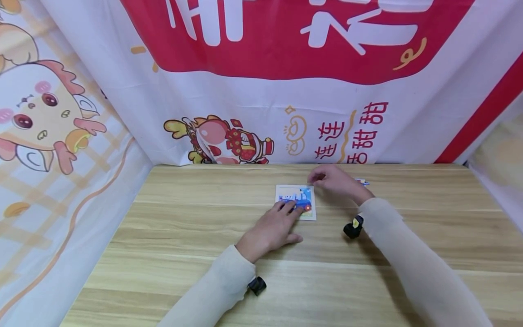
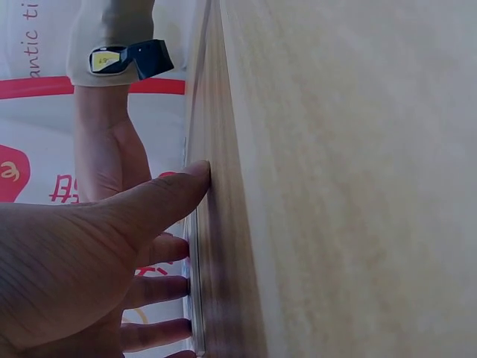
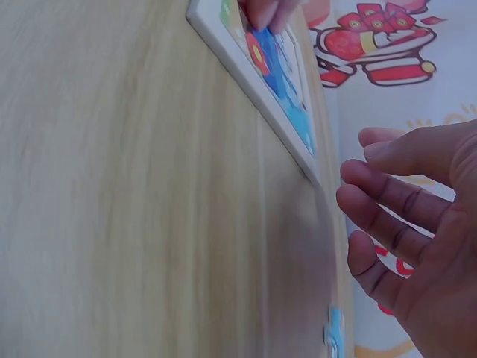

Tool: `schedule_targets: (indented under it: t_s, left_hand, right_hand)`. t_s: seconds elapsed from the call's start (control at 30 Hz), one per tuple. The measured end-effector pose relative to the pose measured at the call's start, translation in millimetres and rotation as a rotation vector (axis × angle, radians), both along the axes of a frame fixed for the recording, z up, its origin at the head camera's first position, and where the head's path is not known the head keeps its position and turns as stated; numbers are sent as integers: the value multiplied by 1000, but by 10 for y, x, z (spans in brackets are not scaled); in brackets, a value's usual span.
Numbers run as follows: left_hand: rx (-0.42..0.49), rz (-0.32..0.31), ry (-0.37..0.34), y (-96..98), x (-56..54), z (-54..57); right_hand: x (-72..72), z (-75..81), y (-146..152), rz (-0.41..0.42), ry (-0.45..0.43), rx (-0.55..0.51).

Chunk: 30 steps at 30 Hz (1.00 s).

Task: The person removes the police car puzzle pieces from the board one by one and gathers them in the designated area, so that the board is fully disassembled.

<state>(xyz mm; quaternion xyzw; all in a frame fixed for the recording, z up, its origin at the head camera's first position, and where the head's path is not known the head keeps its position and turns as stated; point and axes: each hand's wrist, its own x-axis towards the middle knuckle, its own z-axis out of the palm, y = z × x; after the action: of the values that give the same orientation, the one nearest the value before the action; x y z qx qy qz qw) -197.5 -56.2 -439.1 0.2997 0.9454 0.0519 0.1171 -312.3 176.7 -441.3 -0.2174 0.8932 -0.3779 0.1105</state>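
A small picture puzzle (image 1: pixel 310 215) with a white frame and a blue vehicle lies flat on the wooden table. My left hand (image 1: pixel 271 228) rests its spread fingertips on the lower part of the picture, thumb off to the near side. Beyond the far right corner of the frame, my right hand (image 1: pixel 337 181) hangs just above the table. Its fingers (image 3: pixel 369 209) are loosely bent, with nothing visible between them. Partly hidden behind that wrist, a small blue-and-white piece (image 1: pixel 362 181) lies on the table; the right wrist view shows its edge.
The wooden table (image 1: pixel 184 218) ends at the back against a hanging printed cloth (image 1: pixel 261 100). Another printed cloth (image 1: pixel 49 113) hangs along the left side. Black wrist cameras (image 1: pixel 257 285) sit on both sleeves.
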Motion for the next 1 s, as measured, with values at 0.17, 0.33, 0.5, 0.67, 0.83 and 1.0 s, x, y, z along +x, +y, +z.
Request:
schedule_targets:
  t_s: [0.17,0.33,0.5,0.67,0.83,1.0]
  left_hand:
    - [-3,0,6,-1,-6,0]
    - [-12,-9,18,-5,-12,-10]
    - [-14,-15,19,-7,-13,-11]
    - [7,-24,23,-9,-8,-4]
    - [6,-21,19,-13,-10,-8]
    - [2,-25,23,-17,-9,-11]
  right_hand:
    - [-25,-50,-116,49,-1,11]
    - [-49,-75,-208,73,-22,31]
    - [-62,-62,-267,89,-38,49]
    - [-95,-81,-298,105,-34,84]
    - [-118,-76,-330,112,-48,127]
    - [-134,-69,-351,128,-47,150]
